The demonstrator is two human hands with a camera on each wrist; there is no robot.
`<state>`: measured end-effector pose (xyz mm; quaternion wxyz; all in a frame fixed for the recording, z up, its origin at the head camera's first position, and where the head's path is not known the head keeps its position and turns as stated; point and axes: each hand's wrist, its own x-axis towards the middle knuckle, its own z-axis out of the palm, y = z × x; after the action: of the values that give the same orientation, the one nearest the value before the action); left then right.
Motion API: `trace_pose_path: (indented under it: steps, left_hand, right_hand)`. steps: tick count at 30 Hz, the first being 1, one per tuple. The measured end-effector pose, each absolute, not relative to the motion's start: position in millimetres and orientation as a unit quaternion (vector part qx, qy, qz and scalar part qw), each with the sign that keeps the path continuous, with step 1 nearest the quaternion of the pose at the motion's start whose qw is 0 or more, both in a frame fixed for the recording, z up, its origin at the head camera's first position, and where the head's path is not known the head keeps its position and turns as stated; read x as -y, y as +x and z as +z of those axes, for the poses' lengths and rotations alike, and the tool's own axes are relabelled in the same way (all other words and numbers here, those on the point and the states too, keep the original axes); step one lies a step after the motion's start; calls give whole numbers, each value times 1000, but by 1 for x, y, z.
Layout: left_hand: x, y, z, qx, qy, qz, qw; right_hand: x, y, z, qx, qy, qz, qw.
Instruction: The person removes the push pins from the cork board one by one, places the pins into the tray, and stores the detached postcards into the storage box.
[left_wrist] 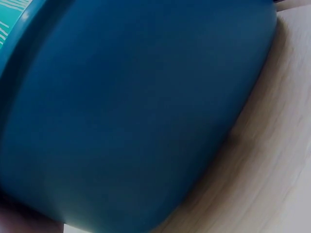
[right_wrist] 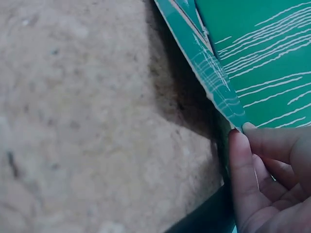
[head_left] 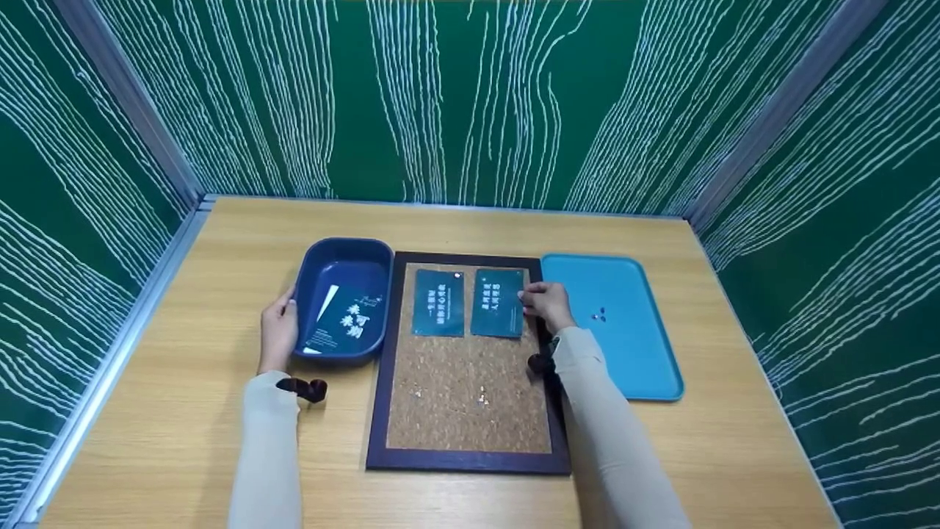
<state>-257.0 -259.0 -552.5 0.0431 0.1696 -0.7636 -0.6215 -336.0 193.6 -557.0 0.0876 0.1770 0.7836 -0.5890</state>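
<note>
My left hand (head_left: 279, 332) grips the left side of a dark blue plastic basin (head_left: 345, 246), whose smooth outer wall (left_wrist: 141, 111) fills most of the left wrist view. Inside it lie green cards (head_left: 341, 323) with white lettering. My right hand (head_left: 549, 303) pinches the right edge of a green card (head_left: 496, 305) on a cork board (head_left: 470, 367). Thumb and forefinger meet at that card's corner in the right wrist view, and the card's edge stands off the cork there, casting a shadow. A second green card (head_left: 438, 303) sits to its left, with a pin at its top right corner.
The dark-framed board lies between the basin and a light blue tray (head_left: 639, 353), which carries a few small pins (head_left: 599, 316). More small pins (head_left: 482, 397) stand on the cork's lower part. Green walls with white lines surround the wooden table (head_left: 161, 411).
</note>
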Motion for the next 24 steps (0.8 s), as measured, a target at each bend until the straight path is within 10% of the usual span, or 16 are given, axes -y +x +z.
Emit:
trace_pose_path:
  steps: [24]
  left_hand:
    - [258,-257,-554,764,169,-620,59]
  right_hand:
    - [-176,-337,-536,-760,172,-617,107]
